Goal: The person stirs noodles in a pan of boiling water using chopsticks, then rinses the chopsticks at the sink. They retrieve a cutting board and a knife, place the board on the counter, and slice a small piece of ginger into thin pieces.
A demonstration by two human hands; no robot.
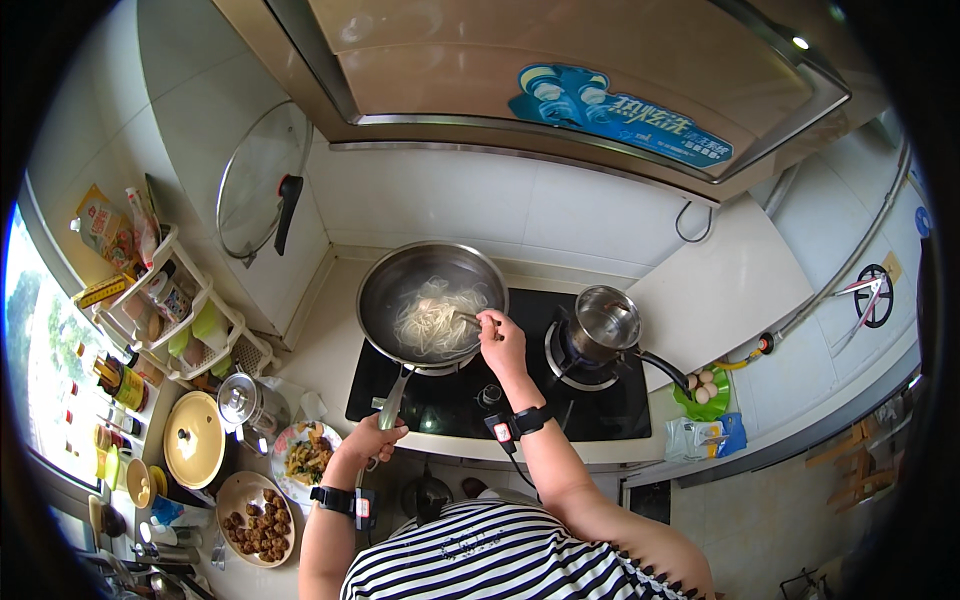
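My left hand [369,439] grips the long metal handle [394,397] of a wide frying pan [381,289] on the left burner of a black glass gas hob [450,409]. In the pan, pale noodles [427,322] lie in a heap in cloudy liquid. My right hand [502,343] is over the pan's right rim, closed around what look like chopsticks [466,318]. Their tips reach into the noodles. On the right burner stands a small steel saucepan [606,319] of clear liquid, its black handle pointing to the lower right.
Left on the counter are a plate of browned meatballs [259,521], a plate of cooked vegetables [306,461] and a lidded pot [195,439]. A glass lid [262,180] hangs on the wall. Eggs fill a green bowl [705,397] at right. The range hood [562,45] overhangs the hob.
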